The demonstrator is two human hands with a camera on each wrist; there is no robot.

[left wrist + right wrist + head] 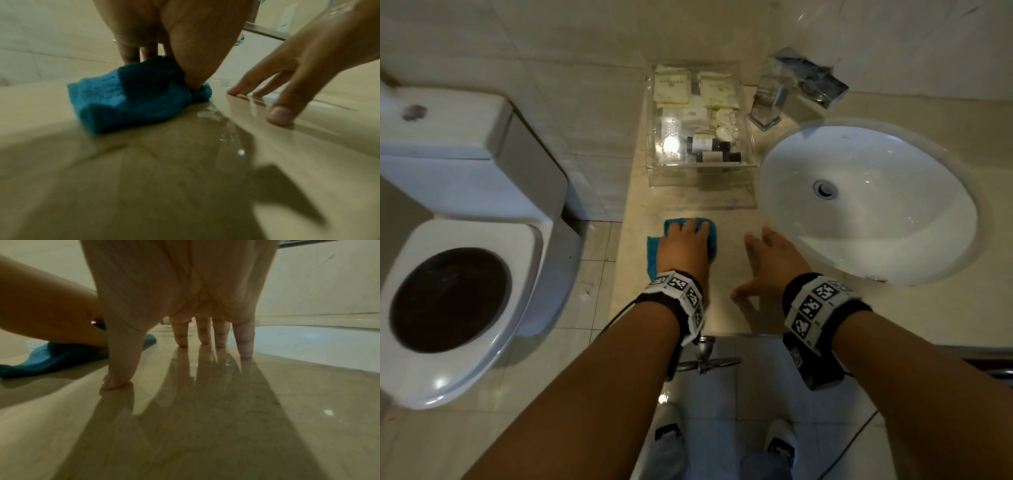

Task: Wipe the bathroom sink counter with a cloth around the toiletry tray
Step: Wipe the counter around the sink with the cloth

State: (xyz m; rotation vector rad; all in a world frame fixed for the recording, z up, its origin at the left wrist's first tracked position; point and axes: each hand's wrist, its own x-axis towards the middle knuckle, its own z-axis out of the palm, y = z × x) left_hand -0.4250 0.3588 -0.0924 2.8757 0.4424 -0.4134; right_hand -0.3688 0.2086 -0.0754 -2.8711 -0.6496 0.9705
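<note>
— What's the biggest thing you can see from where you stand?

— The toilet [458, 240], filling the left side of the head view, lid up, bowl dark. Then the beige counter [726, 219] running up the middle, glossy, with a few wet spots shining in the left wrist view. The round white sink [866, 202] sits at the right of the frame, let into the counter, and a chrome faucet [798, 85] stands at its upper edge.

— And the toiletry tray?

— Upper centre, a clear tray [700, 171] against the wall tiles, just left of the sink. Pale sachets lie in its far half, small dark-capped bottles [714, 150] in the near half.

— Where's the cloth?

— A blue cloth [681, 246] lies on the counter below the tray, apart from it. The left hand [683, 251] rests flat on top, fingers out toward the tray; the left wrist view shows the thumb digging into a bunched fold, so it presses and holds the cloth down.

— The other hand?

— The right hand [774, 263], just right of the cloth, is spread wide with fingertips [245, 353] and thumb propped on the bare counter, holding nothing. Both wrists wear patterned bands.
</note>
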